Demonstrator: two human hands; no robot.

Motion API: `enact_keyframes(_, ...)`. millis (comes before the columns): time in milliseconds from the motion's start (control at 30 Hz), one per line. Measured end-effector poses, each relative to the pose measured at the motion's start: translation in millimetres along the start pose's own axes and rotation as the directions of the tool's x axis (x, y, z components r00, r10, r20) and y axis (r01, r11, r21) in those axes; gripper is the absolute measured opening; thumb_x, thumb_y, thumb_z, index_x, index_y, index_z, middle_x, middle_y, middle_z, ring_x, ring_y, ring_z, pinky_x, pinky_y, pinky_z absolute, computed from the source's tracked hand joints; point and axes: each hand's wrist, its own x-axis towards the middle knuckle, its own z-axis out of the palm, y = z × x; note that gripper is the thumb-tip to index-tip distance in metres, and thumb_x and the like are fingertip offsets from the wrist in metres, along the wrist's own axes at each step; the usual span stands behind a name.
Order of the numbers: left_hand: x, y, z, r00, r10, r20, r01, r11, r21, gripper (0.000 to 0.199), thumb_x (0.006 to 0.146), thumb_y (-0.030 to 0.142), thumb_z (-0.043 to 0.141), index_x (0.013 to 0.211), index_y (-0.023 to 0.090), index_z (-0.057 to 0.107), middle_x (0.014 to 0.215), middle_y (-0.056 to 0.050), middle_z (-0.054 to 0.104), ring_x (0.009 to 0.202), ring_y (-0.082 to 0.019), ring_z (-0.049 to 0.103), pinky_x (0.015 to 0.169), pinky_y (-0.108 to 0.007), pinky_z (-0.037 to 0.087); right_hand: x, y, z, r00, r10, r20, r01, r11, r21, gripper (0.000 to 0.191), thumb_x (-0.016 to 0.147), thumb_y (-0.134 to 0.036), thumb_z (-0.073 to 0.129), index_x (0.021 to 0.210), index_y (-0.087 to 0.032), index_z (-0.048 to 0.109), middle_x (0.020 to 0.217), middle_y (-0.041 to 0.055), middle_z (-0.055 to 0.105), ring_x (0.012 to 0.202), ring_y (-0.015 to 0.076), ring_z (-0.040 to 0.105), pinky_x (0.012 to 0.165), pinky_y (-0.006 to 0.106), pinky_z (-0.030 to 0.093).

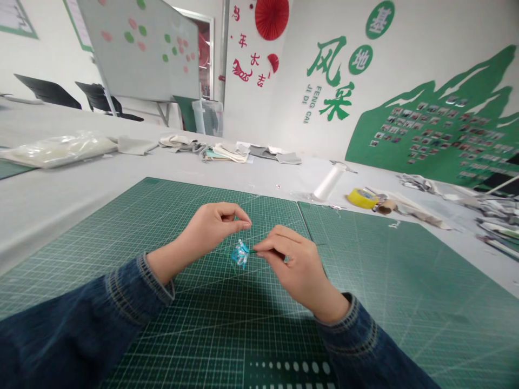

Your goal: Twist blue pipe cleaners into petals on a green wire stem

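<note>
A small crinkled blue-and-white ornament (pixel 241 254), perhaps ribbon or film, hangs over the green cutting mat (pixel 162 237). A thin green stem (pixel 257 250) runs from it into my right hand (pixel 294 265), whose fingers are closed on the stem. My left hand (pixel 211 229) is just up and left of the ornament, its thumb and forefinger pinched together. I cannot tell whether that pinch holds a fine thread. Neither the ornament nor the left hand visibly touches the mat.
A second green cutting mat (pixel 405 281) adjoins the first on the grey table (pixel 48 210). Beyond lie a white spool (pixel 329 182), yellow tape roll (pixel 362 198), fabric pieces (pixel 231 152), a plastic bag (pixel 60 150) and paper scraps (pixel 494 216). A whiteboard (pixel 141 48) stands behind.
</note>
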Motion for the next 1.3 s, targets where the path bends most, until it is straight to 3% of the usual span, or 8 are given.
enact_keyframes(200, -2.5, -1.5, 16.1, 0.974, -0.162, 0.155, 0.213, 0.889, -0.405, 0.006, 0.074, 0.022, 0.067, 0.072, 0.017, 0.068, 0.069, 0.001, 0.064, 0.066, -0.012, 0.054, 0.065, -0.027, 0.040, 2.3, -3.5, -1.2, 0.969, 0.126, -0.211, -0.111, 0.990, 0.083, 0.012, 0.086, -0.011, 0.064, 0.081, -0.021, 0.069, 0.074, -0.0007, 0.059, 0.067, 0.0138, 0.055, 0.059, 0.029, 0.043)
enact_keyframes(533, -21.6, 12.2, 43.7, 0.949, -0.178, 0.260, 0.305, 0.726, -0.616, 0.009, 0.071, 0.025, 0.074, 0.071, 0.018, 0.069, 0.074, 0.000, 0.067, 0.075, -0.015, 0.059, 0.077, -0.032, 0.046, 0.2, 2.1, 0.1, 0.853, 0.282, -0.440, -0.273, 0.958, 0.085, 0.012, 0.087, -0.012, 0.060, 0.081, -0.020, 0.066, 0.074, -0.0005, 0.057, 0.068, 0.0148, 0.055, 0.060, 0.029, 0.044)
enact_keyframes(633, -26.3, 17.3, 44.4, 0.973, -0.112, 0.201, 0.194, 0.870, -0.453, 0.012, 0.077, 0.029, 0.071, 0.071, 0.019, 0.069, 0.067, 0.001, 0.063, 0.065, -0.014, 0.054, 0.063, -0.028, 0.043, -0.9, 6.0, 1.2, 0.865, 0.266, -0.425, -0.291, 0.957, 0.005, 0.013, 0.087, -0.010, 0.059, 0.084, -0.020, 0.066, 0.076, 0.0000, 0.057, 0.069, 0.0148, 0.055, 0.060, 0.029, 0.043)
enact_keyframes(733, -29.3, 20.6, 38.9, 0.992, 0.107, 0.064, -0.104, 0.993, -0.051, 0.013, 0.083, 0.027, 0.065, 0.073, 0.020, 0.070, 0.059, 0.002, 0.057, 0.059, -0.013, 0.048, 0.057, -0.027, 0.036, -2.2, 7.7, 2.0, 0.902, 0.186, -0.389, -0.256, 0.957, -0.136, 0.015, 0.090, -0.010, 0.055, 0.086, -0.020, 0.066, 0.078, 0.0014, 0.058, 0.070, 0.0154, 0.054, 0.063, 0.030, 0.043)
enact_keyframes(867, -30.8, 22.0, 27.3, 0.855, 0.518, 0.023, -0.484, 0.781, 0.393, 0.018, 0.091, 0.019, 0.055, 0.082, 0.020, 0.070, 0.063, 0.000, 0.063, 0.061, -0.014, 0.047, 0.064, -0.031, 0.036, -3.9, 9.3, 2.9, 0.958, 0.093, -0.273, -0.178, 0.935, -0.306, 0.018, 0.093, -0.012, 0.050, 0.089, -0.019, 0.066, 0.083, 0.0047, 0.062, 0.079, 0.0184, 0.056, 0.074, 0.034, 0.047)
enact_keyframes(1000, -28.0, 22.9, 15.5, 0.775, 0.624, 0.099, -0.551, 0.591, 0.590, 0.019, 0.093, 0.017, 0.052, 0.087, 0.019, 0.070, 0.061, 0.000, 0.060, 0.062, -0.016, 0.044, 0.063, -0.033, 0.033, -5.3, 11.3, 4.5, 0.992, 0.008, -0.128, -0.065, 0.894, -0.443, 0.019, 0.092, -0.011, 0.050, 0.091, -0.018, 0.068, 0.085, 0.0063, 0.064, 0.082, 0.0205, 0.056, 0.076, 0.035, 0.047)
enact_keyframes(1133, -19.3, 21.6, 6.3, 0.811, 0.581, 0.065, -0.513, 0.653, 0.558, 0.018, 0.093, 0.020, 0.053, 0.087, 0.019, 0.070, 0.064, -0.001, 0.063, 0.064, -0.016, 0.047, 0.065, -0.032, 0.035, -4.3, 9.2, 4.3, 0.999, -0.038, -0.025, 0.024, 0.904, -0.427, 0.023, 0.092, -0.007, 0.048, 0.089, -0.018, 0.068, 0.082, 0.0058, 0.065, 0.079, 0.0203, 0.053, 0.074, 0.035, 0.046)
enact_keyframes(1300, -4.4, 11.8, -0.6, 0.964, 0.265, 0.004, -0.259, 0.940, 0.221, 0.011, 0.086, 0.026, 0.064, 0.082, 0.022, 0.073, 0.073, 0.000, 0.069, 0.070, -0.015, 0.055, 0.067, -0.029, 0.041, -0.9, 2.8, 1.3, 0.998, -0.055, -0.016, 0.051, 0.981, -0.185, 0.019, 0.093, -0.012, 0.051, 0.088, -0.019, 0.067, 0.085, 0.0038, 0.065, 0.080, 0.0183, 0.055, 0.075, 0.035, 0.047)
